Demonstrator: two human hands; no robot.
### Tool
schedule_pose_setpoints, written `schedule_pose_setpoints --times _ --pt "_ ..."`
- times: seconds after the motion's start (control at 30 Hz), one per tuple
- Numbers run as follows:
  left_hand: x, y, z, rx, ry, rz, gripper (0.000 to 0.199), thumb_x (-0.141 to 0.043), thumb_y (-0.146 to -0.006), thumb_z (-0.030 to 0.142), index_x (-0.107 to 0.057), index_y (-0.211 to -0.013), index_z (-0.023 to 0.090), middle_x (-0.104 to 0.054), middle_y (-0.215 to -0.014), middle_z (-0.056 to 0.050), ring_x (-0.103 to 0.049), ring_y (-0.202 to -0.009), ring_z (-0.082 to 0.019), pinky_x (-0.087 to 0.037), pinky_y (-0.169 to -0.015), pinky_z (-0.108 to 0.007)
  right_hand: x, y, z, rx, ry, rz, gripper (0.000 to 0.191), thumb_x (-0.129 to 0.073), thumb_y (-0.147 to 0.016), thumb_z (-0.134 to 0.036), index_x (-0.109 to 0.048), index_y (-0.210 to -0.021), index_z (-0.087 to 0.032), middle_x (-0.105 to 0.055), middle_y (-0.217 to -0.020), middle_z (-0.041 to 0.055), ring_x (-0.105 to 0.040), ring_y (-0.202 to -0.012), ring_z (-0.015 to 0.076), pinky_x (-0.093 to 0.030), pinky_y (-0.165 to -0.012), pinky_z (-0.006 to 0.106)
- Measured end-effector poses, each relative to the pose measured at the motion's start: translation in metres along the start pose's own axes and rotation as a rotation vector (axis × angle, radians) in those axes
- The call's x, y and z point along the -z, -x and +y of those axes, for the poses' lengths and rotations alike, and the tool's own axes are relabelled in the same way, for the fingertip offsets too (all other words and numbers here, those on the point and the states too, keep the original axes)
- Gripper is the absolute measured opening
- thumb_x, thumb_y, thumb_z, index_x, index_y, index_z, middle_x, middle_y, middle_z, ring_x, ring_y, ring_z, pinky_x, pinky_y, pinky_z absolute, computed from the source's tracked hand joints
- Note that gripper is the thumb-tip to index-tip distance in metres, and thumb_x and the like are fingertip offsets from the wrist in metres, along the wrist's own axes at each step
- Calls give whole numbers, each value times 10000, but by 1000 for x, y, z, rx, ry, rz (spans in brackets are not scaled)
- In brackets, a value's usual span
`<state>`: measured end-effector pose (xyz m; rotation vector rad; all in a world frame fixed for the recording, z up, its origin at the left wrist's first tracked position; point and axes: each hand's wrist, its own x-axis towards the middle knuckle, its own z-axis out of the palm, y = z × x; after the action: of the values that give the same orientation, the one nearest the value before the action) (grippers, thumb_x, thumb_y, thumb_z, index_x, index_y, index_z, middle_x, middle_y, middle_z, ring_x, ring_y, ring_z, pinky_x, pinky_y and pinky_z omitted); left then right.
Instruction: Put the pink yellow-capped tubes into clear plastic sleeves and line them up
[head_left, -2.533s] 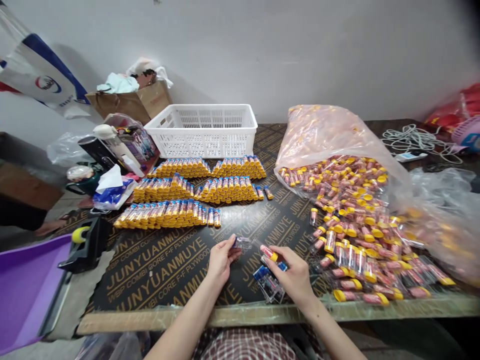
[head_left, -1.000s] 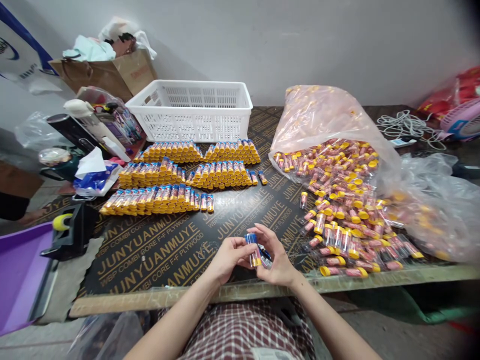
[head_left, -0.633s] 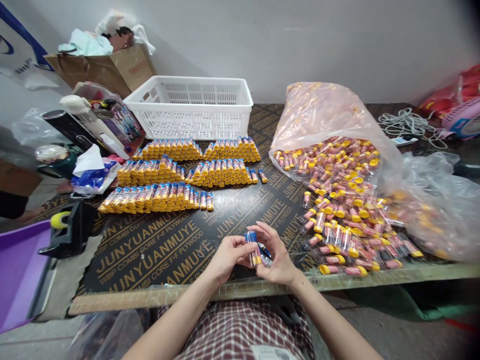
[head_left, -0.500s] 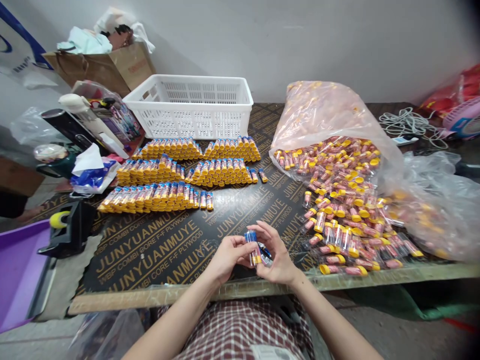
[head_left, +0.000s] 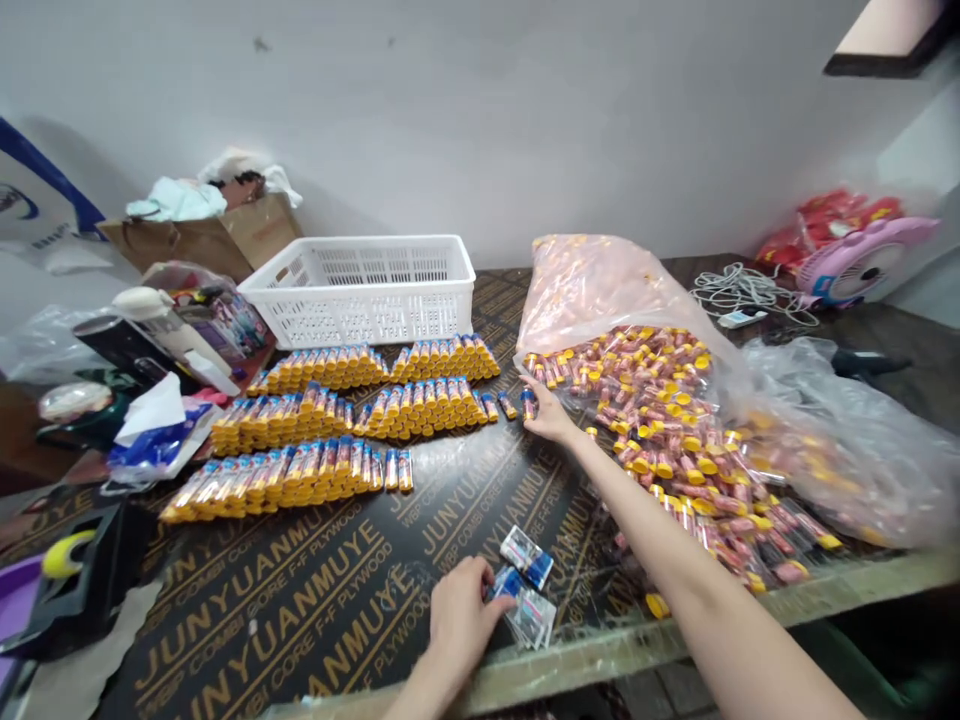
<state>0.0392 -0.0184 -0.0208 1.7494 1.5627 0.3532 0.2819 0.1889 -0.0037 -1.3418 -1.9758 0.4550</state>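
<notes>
My right hand (head_left: 549,412) reaches out over the table and grips a small tube with a blue cap (head_left: 529,405), just right of the stacked rows. My left hand (head_left: 463,612) rests near the front edge, its fingers closed at a small pile of blue and clear labels (head_left: 529,610); what they pinch is hidden. Another blue and clear label bundle (head_left: 526,556) lies just beyond. Blue-capped tubes with yellow ends are stacked in several piles (head_left: 262,483) at the left and centre. Loose pink tubes with yellow caps (head_left: 667,400) spill from a plastic bag (head_left: 592,290) on the right.
Behind the piles stands a white basket (head_left: 367,311). Bottles (head_left: 161,325), a tissue pack (head_left: 157,440) and a tape dispenser (head_left: 82,580) are at the left. A pink fan (head_left: 855,268), a coiled cable (head_left: 750,295) and clear plastic bags (head_left: 847,430) are at the right.
My hands have separated. The right one has moved forward with the tube to the end of the rows; the left has come down at the labels. The view has tilted up.
</notes>
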Motion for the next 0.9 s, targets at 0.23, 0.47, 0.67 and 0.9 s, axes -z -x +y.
schedule_pose_setpoints --times 0.23,0.47,0.67,0.9 --pt "1 -4 1 51 31 -29 38 -613 -678 210 -610 -642 200 -634 -701 8 -568 -687 -146 -317 -629 -230 -25 -35 31 6 81 -128 790 -512 -555 9 -393 -1324 -134 -464 -1324 156 -456 -1222 252 -372 -1017 390" --pt "4 -3 1 39 31 -32 124 -547 -730 222 -591 -616 198 -630 -665 -3 -568 -674 -159 -315 -619 -237 -41 -21 11 -108 203 -138 824 -530 -658 -86 -206 -1409 -185 -373 -1413 115 -336 -1320 239 -338 -1036 401" --pt "1 -5 -7 5 79 -3 77 -571 -680 185 -564 -604 179 -592 -626 5 -532 -628 -143 -327 -600 -233 -2 -3 1 -326 422 -50 728 -535 -742 -183 -222 -1399 -192 -358 -1415 123 -336 -1312 234 -342 -1024 366" --pt "2 -12 -14 33 590 -80 118 -600 -615 203 -489 -586 173 -509 -544 32 -483 -517 -111 -375 -526 -228 57 41 15 -677 623 -44 302 -605 -748 -230 -582 -1014 -89 -637 -951 240 -587 -1003 378 -417 -829 510"
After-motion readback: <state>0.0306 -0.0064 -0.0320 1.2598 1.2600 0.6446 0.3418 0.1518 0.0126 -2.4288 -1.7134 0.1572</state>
